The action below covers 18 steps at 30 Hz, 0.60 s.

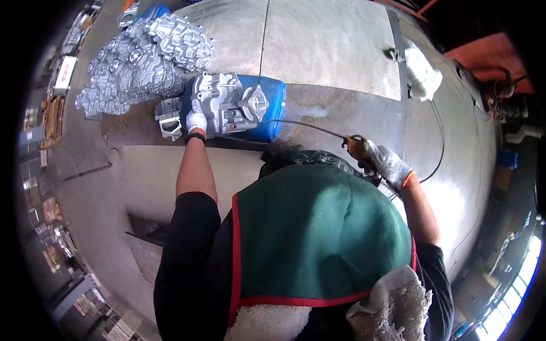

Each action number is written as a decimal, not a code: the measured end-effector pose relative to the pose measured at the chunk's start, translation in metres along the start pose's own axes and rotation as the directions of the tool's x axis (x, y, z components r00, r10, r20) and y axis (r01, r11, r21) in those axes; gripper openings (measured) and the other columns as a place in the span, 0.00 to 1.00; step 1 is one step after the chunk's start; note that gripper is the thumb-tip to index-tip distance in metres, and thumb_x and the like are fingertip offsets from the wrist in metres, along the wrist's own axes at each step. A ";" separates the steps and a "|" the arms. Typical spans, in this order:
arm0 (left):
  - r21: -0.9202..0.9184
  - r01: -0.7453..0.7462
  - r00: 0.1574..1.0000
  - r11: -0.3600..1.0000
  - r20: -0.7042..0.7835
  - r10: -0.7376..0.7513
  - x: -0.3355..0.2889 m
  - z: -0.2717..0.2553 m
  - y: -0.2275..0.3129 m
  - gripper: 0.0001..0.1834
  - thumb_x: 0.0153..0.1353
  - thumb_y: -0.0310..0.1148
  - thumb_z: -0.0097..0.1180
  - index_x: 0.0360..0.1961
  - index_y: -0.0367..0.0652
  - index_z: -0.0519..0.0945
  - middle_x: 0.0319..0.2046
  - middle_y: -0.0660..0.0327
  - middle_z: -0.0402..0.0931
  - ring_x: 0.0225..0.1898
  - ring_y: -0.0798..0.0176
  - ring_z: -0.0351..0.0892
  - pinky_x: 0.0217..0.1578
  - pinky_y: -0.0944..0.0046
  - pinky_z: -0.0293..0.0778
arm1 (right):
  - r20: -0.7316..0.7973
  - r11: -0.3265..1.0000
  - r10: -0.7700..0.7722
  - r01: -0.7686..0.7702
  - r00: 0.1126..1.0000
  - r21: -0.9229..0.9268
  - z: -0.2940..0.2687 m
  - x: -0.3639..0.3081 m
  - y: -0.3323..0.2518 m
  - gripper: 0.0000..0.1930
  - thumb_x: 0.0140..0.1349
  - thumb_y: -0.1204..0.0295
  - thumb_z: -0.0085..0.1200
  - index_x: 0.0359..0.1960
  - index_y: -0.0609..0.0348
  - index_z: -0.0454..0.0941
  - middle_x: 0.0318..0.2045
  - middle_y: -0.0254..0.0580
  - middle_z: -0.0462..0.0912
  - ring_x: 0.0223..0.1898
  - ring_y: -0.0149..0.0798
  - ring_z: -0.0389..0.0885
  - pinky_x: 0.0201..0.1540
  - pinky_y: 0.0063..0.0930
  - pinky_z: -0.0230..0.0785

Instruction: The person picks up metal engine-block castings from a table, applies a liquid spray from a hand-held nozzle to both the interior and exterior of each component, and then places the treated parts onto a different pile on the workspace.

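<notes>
Green apron (pixel 318 227) nearest; left hand (pixel 197 121) touches metal casting (pixel 219 102) toward blue drum (pixel 276 108)'s left edge, grip unclear; right hand (pixel 389 165) grips yellow tool (pixel 356 148) with thin shaft (pixel 307 124).

The left arm reaches out past the left side of the green apron (pixel 318 227), its dark sleeve (pixel 190 250) ending near the elbow and the bare forearm (pixel 196 173) nearly straight. A black band circles the left wrist. The gloved left hand (pixel 196 121) is well beyond the apron, palm turned down; its finger pose is hard to make out. The gloved right hand (pixel 389 163), orange-cuffed, is just off the apron's upper right, fingers curled, elbow bent.
</notes>
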<state>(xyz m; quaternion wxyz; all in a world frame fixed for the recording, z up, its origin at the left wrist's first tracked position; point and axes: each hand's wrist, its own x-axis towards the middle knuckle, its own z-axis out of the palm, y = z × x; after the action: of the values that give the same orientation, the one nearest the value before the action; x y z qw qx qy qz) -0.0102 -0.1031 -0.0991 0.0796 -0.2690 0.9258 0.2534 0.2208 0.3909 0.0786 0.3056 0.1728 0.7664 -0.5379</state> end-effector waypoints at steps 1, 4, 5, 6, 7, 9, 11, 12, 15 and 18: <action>0.012 0.011 1.000 1.000 -0.011 -0.011 -0.001 -0.001 0.002 0.46 0.61 0.65 0.19 0.39 0.32 0.79 0.41 0.38 0.74 0.48 0.36 0.70 0.49 0.48 0.65 | 0.011 0.995 0.088 -0.089 0.996 0.035 -0.002 0.000 -0.003 0.37 0.60 0.37 0.37 0.33 0.66 0.78 0.21 0.37 0.77 0.18 0.26 0.67 0.23 0.22 0.60; 0.000 0.016 1.000 1.000 -0.014 -0.016 -0.008 -0.002 0.006 0.51 0.59 0.69 0.18 0.40 0.27 0.77 0.41 0.36 0.74 0.50 0.38 0.70 0.50 0.49 0.64 | -0.027 0.982 0.095 -0.089 0.995 0.169 0.002 0.006 -0.014 0.36 0.60 0.38 0.38 0.36 0.66 0.77 0.22 0.37 0.77 0.21 0.25 0.70 0.24 0.19 0.62; -0.013 0.035 0.999 0.999 -0.013 -0.035 -0.006 -0.001 0.006 0.51 0.59 0.69 0.18 0.41 0.26 0.76 0.41 0.36 0.74 0.49 0.39 0.71 0.50 0.51 0.64 | 0.014 0.954 0.149 -0.147 0.989 0.262 0.003 0.009 -0.016 0.36 0.60 0.38 0.38 0.32 0.66 0.76 0.19 0.36 0.76 0.18 0.26 0.69 0.22 0.19 0.61; -0.014 0.036 0.999 0.999 -0.025 -0.037 -0.006 -0.001 0.006 0.51 0.59 0.69 0.18 0.41 0.26 0.76 0.41 0.36 0.74 0.49 0.39 0.71 0.50 0.51 0.64 | 0.000 0.961 0.152 -0.148 0.988 0.232 0.004 0.010 -0.021 0.36 0.60 0.38 0.37 0.30 0.65 0.76 0.17 0.35 0.74 0.16 0.26 0.67 0.20 0.19 0.60; -0.013 0.033 0.999 0.999 -0.026 -0.033 -0.004 -0.001 0.006 0.51 0.59 0.69 0.18 0.41 0.26 0.76 0.41 0.36 0.74 0.49 0.39 0.71 0.49 0.51 0.64 | -0.013 0.968 0.157 -0.151 0.988 0.198 0.003 0.015 -0.019 0.36 0.60 0.37 0.37 0.30 0.65 0.76 0.16 0.34 0.73 0.15 0.26 0.67 0.19 0.19 0.59; -0.016 0.026 0.999 1.000 -0.032 -0.027 -0.003 -0.001 0.006 0.51 0.59 0.69 0.18 0.41 0.26 0.76 0.41 0.37 0.74 0.49 0.39 0.71 0.49 0.51 0.65 | -0.021 0.966 0.159 -0.151 0.987 0.210 0.005 0.022 -0.014 0.35 0.60 0.38 0.36 0.31 0.64 0.76 0.16 0.34 0.73 0.15 0.26 0.66 0.19 0.20 0.59; -0.016 0.020 0.999 1.000 -0.037 -0.020 -0.002 0.001 0.005 0.51 0.59 0.69 0.18 0.41 0.26 0.76 0.41 0.37 0.74 0.49 0.39 0.71 0.49 0.51 0.65 | -0.013 0.943 0.153 -0.142 0.988 0.300 0.007 0.027 -0.011 0.34 0.61 0.39 0.37 0.33 0.64 0.77 0.19 0.35 0.75 0.16 0.27 0.67 0.20 0.23 0.59; -0.019 0.015 0.999 1.000 -0.040 -0.016 -0.002 0.001 0.005 0.51 0.59 0.69 0.18 0.41 0.26 0.76 0.41 0.37 0.74 0.49 0.39 0.71 0.49 0.51 0.65 | -0.008 0.931 0.137 -0.126 0.990 0.343 0.008 0.033 -0.006 0.34 0.61 0.39 0.37 0.34 0.64 0.76 0.20 0.35 0.76 0.16 0.27 0.67 0.20 0.23 0.60; -0.024 0.010 0.999 1.000 -0.049 -0.011 -0.003 0.002 0.004 0.51 0.59 0.69 0.18 0.41 0.26 0.76 0.41 0.37 0.74 0.49 0.39 0.71 0.49 0.51 0.65 | 0.065 0.871 0.093 -0.113 0.994 0.478 0.011 0.042 0.002 0.33 0.61 0.39 0.37 0.37 0.62 0.75 0.23 0.35 0.77 0.18 0.26 0.69 0.20 0.21 0.61; -0.031 0.009 0.999 0.999 -0.051 -0.010 -0.002 0.001 0.002 0.51 0.59 0.69 0.18 0.41 0.26 0.76 0.41 0.37 0.74 0.49 0.39 0.71 0.49 0.51 0.65 | 0.042 0.888 0.122 -0.127 0.992 0.442 0.014 0.048 0.004 0.33 0.61 0.39 0.37 0.38 0.62 0.75 0.22 0.35 0.76 0.19 0.26 0.70 0.20 0.21 0.62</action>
<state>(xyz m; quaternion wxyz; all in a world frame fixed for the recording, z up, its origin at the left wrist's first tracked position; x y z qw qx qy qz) -0.0090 -0.1001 -0.0986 0.0530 -0.2810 0.9223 0.2601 0.1908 0.3759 0.0408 0.2969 0.2832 0.6091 -0.6788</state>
